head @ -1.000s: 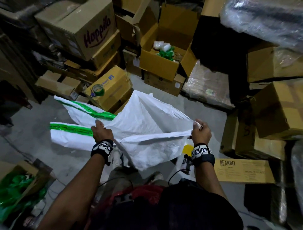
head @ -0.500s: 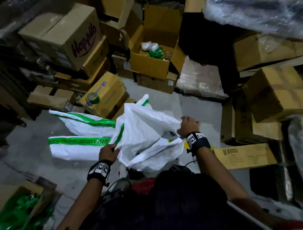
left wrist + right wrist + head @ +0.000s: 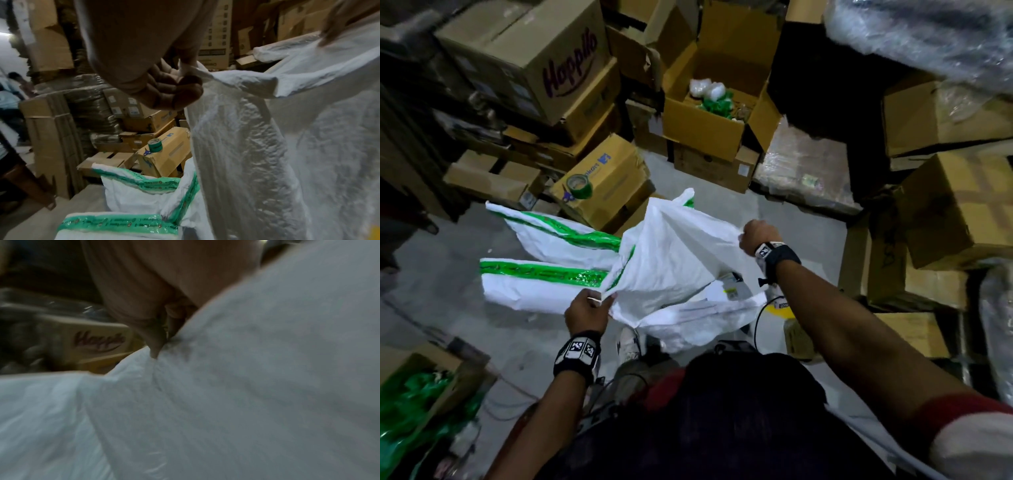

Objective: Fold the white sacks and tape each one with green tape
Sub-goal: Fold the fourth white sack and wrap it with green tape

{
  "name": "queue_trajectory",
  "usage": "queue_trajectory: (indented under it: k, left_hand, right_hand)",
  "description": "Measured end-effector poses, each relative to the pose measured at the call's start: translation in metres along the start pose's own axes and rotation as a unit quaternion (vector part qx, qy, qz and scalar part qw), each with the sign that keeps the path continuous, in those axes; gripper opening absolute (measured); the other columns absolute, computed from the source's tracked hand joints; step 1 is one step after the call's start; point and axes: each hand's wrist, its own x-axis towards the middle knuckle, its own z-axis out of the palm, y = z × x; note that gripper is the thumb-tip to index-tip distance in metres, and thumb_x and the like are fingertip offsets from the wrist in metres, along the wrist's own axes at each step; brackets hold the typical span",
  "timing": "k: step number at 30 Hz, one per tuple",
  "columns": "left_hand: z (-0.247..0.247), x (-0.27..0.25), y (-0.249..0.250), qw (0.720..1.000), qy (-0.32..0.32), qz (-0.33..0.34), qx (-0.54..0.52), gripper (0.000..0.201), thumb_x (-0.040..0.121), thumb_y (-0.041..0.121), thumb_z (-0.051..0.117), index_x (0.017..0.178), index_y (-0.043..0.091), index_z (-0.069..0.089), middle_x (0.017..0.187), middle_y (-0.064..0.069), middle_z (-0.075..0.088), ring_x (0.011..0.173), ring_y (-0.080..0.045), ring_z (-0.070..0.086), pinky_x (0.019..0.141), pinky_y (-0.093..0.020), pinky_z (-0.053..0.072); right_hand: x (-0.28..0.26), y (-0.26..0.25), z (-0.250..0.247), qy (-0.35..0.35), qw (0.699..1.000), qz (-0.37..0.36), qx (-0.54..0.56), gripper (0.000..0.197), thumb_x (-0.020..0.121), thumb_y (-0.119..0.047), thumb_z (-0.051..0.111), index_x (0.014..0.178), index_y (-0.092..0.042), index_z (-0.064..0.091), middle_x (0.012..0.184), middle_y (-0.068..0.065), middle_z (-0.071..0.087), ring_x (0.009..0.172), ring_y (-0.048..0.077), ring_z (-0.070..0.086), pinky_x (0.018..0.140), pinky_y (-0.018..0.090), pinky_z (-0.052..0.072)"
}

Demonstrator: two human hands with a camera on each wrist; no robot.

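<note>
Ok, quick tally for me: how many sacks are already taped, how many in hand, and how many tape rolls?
Taped sacks on the floor: 2
Untaped sack held by left hand and right hand: 1
Green tape rolls, on a box: 1
Total: 4

The person wears black wristbands (image 3: 577, 354) bearing black-and-white square markers, a dark top, and a red-and-white sleeve (image 3: 962, 425).

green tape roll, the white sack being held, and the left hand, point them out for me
green tape roll (image 3: 579, 186), head view, on the roll's side, atop a cardboard box.
white sack (image 3: 674, 253), head view, on the middle of its raised panel.
left hand (image 3: 585, 313), head view, on the back of the hand.
</note>
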Motion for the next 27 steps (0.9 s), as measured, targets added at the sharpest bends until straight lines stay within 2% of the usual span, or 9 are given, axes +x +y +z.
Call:
queue_trajectory:
  k: [5,10,13,15,17,19,21,24,27]
  left_hand:
    - [-0.005,0.014,0.027,0.996,0.066,-0.035,-0.05,0.051,0.075,0.064,0.07,0.08,0.014,0.075,0.071,-0.02,0.071,0.074,-0.039,0.071,0.075,-0.042,0.058]
    - [-0.006,0.048,0.074,0.987,-0.018,-0.092,-0.132,0.065,0.086,0.059,0.058,0.116,0.002,0.07,0.114,-0.023,0.07,0.104,-0.036,0.068,0.093,-0.043,0.056]
    - [-0.005,0.045,0.135,0.95,-0.107,-0.122,-0.266,0.03,0.103,0.017,0.054,0.127,-0.002,0.056,0.13,-0.02,0.058,0.107,-0.033,0.061,0.085,-0.042,0.058]
    - [-0.001,0.041,0.173,0.913,-0.169,-0.091,-0.359,0.031,0.103,-0.003,0.041,0.131,0.002,0.052,0.124,-0.014,0.055,0.103,-0.03,0.058,0.071,-0.035,0.06]
    - [0.009,0.042,0.199,0.912,-0.215,-0.077,-0.341,0.038,0.102,-0.006,0.032,0.132,0.012,0.049,0.102,-0.008,0.058,0.075,-0.021,0.064,0.061,-0.03,0.061]
    - [0.022,0.053,0.207,0.935,-0.19,-0.082,-0.287,0.028,0.099,-0.005,0.033,0.115,0.006,0.053,0.065,-0.002,0.046,0.035,-0.008,0.043,0.041,-0.024,0.052]
    - [0.033,0.062,0.207,0.964,-0.159,-0.081,-0.199,0.017,0.098,-0.001,0.039,0.101,0.0,0.056,0.045,-0.002,0.039,0.029,-0.009,0.036,0.037,-0.024,0.049]
    - [0.05,0.069,0.189,0.984,-0.171,-0.03,-0.032,0.019,0.098,0.005,0.05,0.101,-0.01,0.061,0.074,-0.021,0.066,0.05,-0.025,0.063,0.055,-0.042,0.06]
    - [0.063,0.057,0.174,0.983,-0.172,0.017,0.066,0.018,0.097,0.008,0.055,0.103,-0.006,0.065,0.086,-0.026,0.067,0.057,-0.027,0.07,0.051,-0.037,0.057]
  right_hand:
    - [0.003,0.056,-0.05,0.1,0.97,0.127,0.184,0.032,0.093,-0.024,0.062,0.114,-0.002,0.072,0.119,0.023,0.068,0.112,0.04,0.063,0.092,0.038,0.051]
    - [-0.019,0.125,-0.077,0.27,0.865,0.255,0.336,0.03,0.089,-0.01,0.056,0.109,-0.015,0.077,0.113,0.022,0.071,0.111,0.041,0.062,0.097,0.043,0.051]
    - [-0.038,0.149,-0.082,0.351,0.801,0.305,0.378,0.033,0.09,-0.007,0.053,0.112,-0.017,0.076,0.116,0.02,0.071,0.111,0.038,0.063,0.099,0.041,0.051]
    - [-0.05,0.167,-0.08,0.368,0.779,0.32,0.393,0.029,0.091,-0.008,0.058,0.112,-0.015,0.076,0.116,0.019,0.071,0.111,0.036,0.063,0.1,0.038,0.049]
    - [-0.067,0.184,-0.075,0.374,0.779,0.32,0.388,0.025,0.09,-0.01,0.062,0.11,-0.013,0.077,0.112,0.021,0.072,0.108,0.038,0.064,0.099,0.04,0.051]
    - [-0.085,0.196,-0.064,0.381,0.787,0.31,0.374,0.024,0.088,-0.011,0.063,0.106,-0.014,0.078,0.107,0.021,0.073,0.103,0.039,0.066,0.096,0.041,0.052]
    - [-0.101,0.205,-0.046,0.376,0.805,0.307,0.34,0.023,0.088,-0.015,0.063,0.105,-0.018,0.079,0.105,0.02,0.073,0.1,0.039,0.066,0.092,0.042,0.052]
    - [-0.116,0.21,-0.013,0.322,0.843,0.305,0.303,0.022,0.089,-0.019,0.066,0.108,-0.017,0.078,0.105,0.018,0.074,0.099,0.039,0.067,0.091,0.043,0.053]
    - [-0.129,0.213,0.011,0.25,0.853,0.33,0.318,0.022,0.088,-0.022,0.073,0.107,-0.012,0.078,0.107,0.02,0.074,0.102,0.039,0.066,0.089,0.039,0.051]
